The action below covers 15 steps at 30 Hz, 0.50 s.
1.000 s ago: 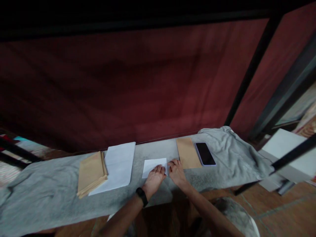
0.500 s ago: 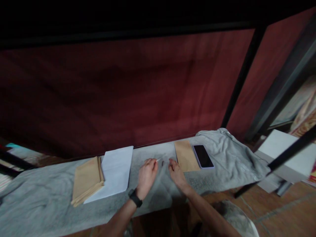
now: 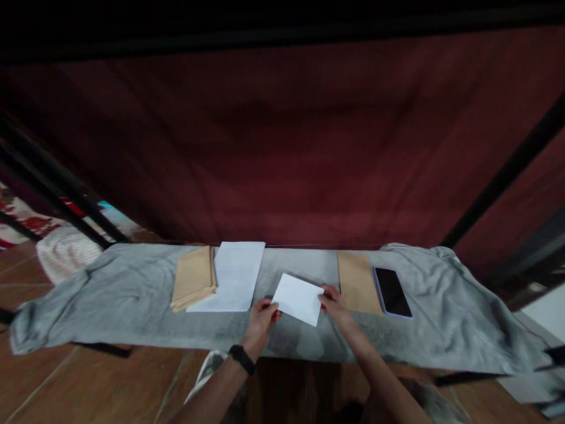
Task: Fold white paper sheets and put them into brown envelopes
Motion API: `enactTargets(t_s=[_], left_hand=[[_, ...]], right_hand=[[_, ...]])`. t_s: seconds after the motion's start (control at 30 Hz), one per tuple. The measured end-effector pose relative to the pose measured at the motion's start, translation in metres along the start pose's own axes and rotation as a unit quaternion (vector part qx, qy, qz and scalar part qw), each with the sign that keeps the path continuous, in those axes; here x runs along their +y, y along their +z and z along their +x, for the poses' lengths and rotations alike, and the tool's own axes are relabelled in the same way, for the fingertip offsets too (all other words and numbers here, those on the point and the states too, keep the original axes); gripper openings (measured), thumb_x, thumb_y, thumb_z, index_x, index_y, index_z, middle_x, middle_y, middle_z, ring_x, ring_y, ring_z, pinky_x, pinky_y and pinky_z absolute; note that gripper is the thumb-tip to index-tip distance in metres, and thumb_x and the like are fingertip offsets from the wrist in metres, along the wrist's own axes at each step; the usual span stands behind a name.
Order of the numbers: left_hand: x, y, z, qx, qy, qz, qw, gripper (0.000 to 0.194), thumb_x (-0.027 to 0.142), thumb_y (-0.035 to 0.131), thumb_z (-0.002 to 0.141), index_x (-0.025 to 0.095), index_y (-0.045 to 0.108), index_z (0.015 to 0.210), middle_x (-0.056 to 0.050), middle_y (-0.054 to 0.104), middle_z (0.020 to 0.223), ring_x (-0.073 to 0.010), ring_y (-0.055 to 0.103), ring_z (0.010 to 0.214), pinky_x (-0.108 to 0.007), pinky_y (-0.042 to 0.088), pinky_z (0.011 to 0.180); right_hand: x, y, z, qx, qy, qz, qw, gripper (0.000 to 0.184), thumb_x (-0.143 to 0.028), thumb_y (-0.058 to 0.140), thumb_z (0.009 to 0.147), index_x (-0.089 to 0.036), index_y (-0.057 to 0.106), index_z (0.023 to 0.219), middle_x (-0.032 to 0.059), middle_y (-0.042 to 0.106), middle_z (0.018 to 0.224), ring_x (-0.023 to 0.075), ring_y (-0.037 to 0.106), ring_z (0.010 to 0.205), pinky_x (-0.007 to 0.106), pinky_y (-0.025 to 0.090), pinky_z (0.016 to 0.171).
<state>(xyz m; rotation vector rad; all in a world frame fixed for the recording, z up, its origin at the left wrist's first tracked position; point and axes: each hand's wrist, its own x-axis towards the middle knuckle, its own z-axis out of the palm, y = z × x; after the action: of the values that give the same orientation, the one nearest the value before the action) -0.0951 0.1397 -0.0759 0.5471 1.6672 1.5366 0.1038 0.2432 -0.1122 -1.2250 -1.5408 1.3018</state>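
Between my hands is a small white sheet of paper [image 3: 297,299], held slightly tilted above the grey cloth. My left hand [image 3: 262,318], with a black band on its wrist, pinches the paper's left edge. At its right edge my right hand [image 3: 333,303] grips it between thumb and fingers. Just beyond my right hand lies a single brown envelope [image 3: 359,284], flat on the cloth. A stack of brown envelopes [image 3: 192,278] rests to the left, partly covering larger white sheets [image 3: 238,277].
A phone [image 3: 392,292] with a pale purple edge lies right of the single envelope. Grey cloth [image 3: 132,300] covers the long narrow bench, wrinkled at both ends. Behind it hangs a dark red fabric [image 3: 291,153] between dark metal bars. Tiled floor [image 3: 145,377] shows in front.
The white paper, earlier seen only as a thin edge by my left hand, now faces up, held by both hands. My view has turned left.
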Motion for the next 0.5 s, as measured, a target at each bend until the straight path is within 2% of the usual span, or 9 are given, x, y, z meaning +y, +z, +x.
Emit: enactTargets(t_s=[0.1,0.17,0.27,0.37,0.5], left_hand=[[-0.007,-0.008,0.000,-0.006,0.016,0.038,0.999,0.023,0.027,0.074,0.061,0.021,0.054,0.071,0.008,0.056,0.052,-0.0124,0.056,0.047,-0.024,0.044,0.049],[-0.009,-0.013,0.002,-0.007,0.067,0.122,0.990,0.020,0.022,0.070,0.066,0.022,0.055,0.080,0.008,0.060,0.059,-0.0134,0.059,0.054,-0.025,0.045,0.055],[-0.009,-0.016,0.003,-0.005,0.138,0.306,0.942,0.020,0.019,0.061,0.077,0.022,0.056,0.096,0.005,0.064,0.069,-0.0157,0.064,0.066,-0.027,0.046,0.065],[-0.007,-0.015,-0.001,-0.015,0.137,0.428,0.893,0.024,0.022,0.056,0.084,0.022,0.056,0.108,0.002,0.066,0.075,-0.0174,0.066,0.069,-0.027,0.044,0.065],[-0.002,-0.011,-0.007,-0.030,0.120,0.514,0.849,0.031,0.024,0.051,0.089,0.022,0.054,0.120,-0.001,0.071,0.081,-0.0196,0.068,0.073,-0.027,0.044,0.063]], right_hand=[[0.005,0.003,0.003,-0.006,0.004,-0.067,0.998,0.031,-0.040,0.048,0.082,-0.021,0.067,0.097,0.0032,0.069,0.073,0.0215,0.065,0.064,0.030,0.052,0.053],[0.005,0.006,0.003,0.001,-0.006,-0.116,0.993,0.027,-0.034,0.048,0.083,-0.022,0.068,0.095,0.0035,0.071,0.077,0.0220,0.067,0.070,0.031,0.053,0.060],[0.004,0.007,0.001,0.019,-0.023,-0.185,0.982,0.025,-0.028,0.048,0.086,-0.023,0.069,0.098,0.0052,0.074,0.086,0.0228,0.069,0.082,0.031,0.053,0.074],[0.001,0.007,0.000,0.031,-0.032,-0.249,0.968,0.027,-0.027,0.046,0.090,-0.023,0.069,0.104,0.0076,0.075,0.093,0.0231,0.070,0.086,0.031,0.051,0.077],[-0.001,0.009,0.000,0.035,-0.045,-0.335,0.941,0.029,-0.027,0.044,0.094,-0.021,0.067,0.110,0.0103,0.075,0.095,0.0231,0.072,0.084,0.030,0.050,0.077]])
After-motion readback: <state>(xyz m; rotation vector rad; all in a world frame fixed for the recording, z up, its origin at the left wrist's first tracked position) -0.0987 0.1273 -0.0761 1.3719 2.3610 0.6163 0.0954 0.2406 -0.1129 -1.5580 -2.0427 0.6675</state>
